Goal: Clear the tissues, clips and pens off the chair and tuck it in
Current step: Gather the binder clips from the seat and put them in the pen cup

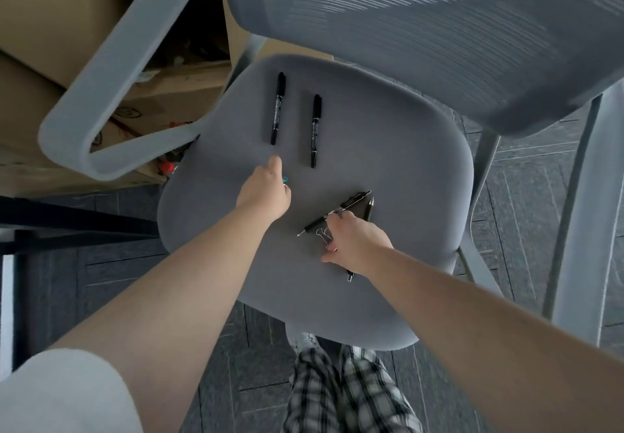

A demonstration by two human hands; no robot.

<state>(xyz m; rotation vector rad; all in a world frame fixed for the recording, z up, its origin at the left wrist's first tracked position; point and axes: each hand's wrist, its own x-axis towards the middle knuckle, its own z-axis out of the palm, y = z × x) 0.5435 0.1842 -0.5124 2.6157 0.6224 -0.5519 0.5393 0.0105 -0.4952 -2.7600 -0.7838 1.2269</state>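
The grey chair seat (388, 149) holds two black marker pens, one at the far left (277, 108) and one beside it (315, 130). My left hand (266, 189) hovers just below the left marker, fingers curled around a small teal clip (285, 180) that peeks out. My right hand (358, 240) is closed over several black pens (351, 204) and a black binder clip (323, 234) near the seat's front right. A pen tip (350, 275) pokes out under my wrist. No tissues are in view.
The mesh backrest (439, 27) fills the upper right and a grey armrest (111, 88) curves at the left. Cardboard boxes (50, 20) stand behind the armrest. A dark table frame (67, 226) is at the left over the carpet tiles. My checked trousers (351, 388) show below.
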